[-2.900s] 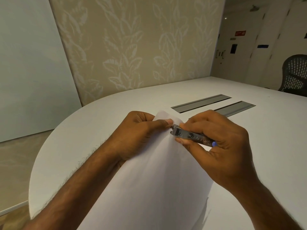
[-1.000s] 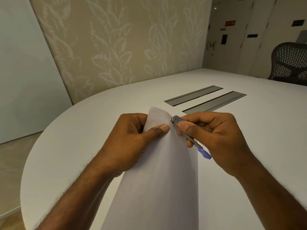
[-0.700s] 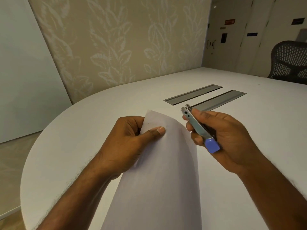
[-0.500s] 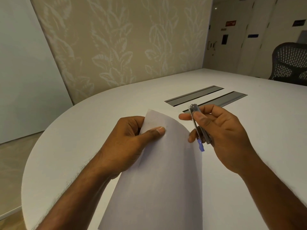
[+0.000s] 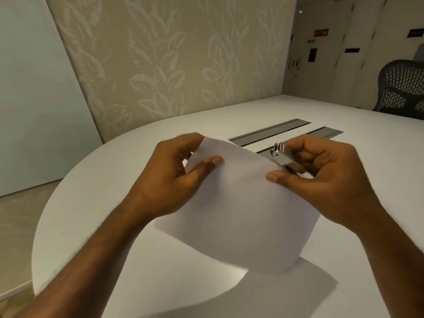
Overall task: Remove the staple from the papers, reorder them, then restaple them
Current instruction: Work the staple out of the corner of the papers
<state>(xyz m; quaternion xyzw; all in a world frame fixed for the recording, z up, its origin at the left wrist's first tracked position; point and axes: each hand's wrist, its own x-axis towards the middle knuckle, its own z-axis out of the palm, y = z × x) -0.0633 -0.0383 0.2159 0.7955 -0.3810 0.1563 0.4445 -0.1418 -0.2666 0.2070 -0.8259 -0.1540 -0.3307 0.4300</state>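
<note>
The white papers (image 5: 238, 210) are lifted above the table and curl downward in a bend. My left hand (image 5: 169, 177) pinches their upper left corner, thumb on top. My right hand (image 5: 321, 177) holds the small silver stapler (image 5: 284, 154) in its fingers, and its thumb presses the papers' upper right edge. Another white sheet (image 5: 286, 292) lies flat on the table under the lifted one. Tiny holes (image 5: 227, 154) show near the top edge; I see no staple.
The round-ended white table (image 5: 96, 203) spreads under my arms, its edge curving at the left. Two grey metal cable slots (image 5: 268, 131) sit beyond my hands. A black mesh chair (image 5: 401, 88) stands at the far right. A patterned wall is behind the table.
My right hand pulled the stapler away from the corner, then came back and took the papers' right edge. The papers turned from upright to a wide curl, and a lower sheet now shows.
</note>
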